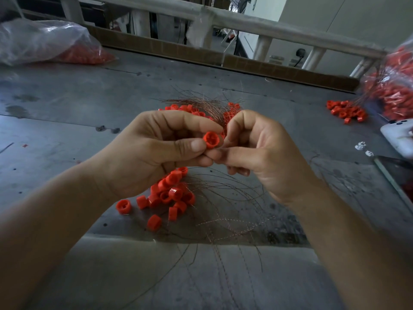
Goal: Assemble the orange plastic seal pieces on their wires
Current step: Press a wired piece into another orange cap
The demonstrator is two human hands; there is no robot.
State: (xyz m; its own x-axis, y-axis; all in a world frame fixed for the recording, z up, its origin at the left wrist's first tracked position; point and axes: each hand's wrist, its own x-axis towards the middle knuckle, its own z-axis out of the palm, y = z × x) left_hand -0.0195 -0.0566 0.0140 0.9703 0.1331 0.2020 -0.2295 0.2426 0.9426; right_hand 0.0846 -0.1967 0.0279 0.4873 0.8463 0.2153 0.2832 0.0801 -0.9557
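Your left hand [143, 151] pinches an orange seal piece [211, 139]. Your right hand [257, 148] pinches its right edge, above loose pieces [169, 195] and wires [223, 198].

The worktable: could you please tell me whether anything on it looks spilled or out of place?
Nothing looks damaged, but it is untidy: thin wires sprawl loose across the table near its front, and orange pieces lie scattered among them. A small heap of pieces sits outside the bag at right.
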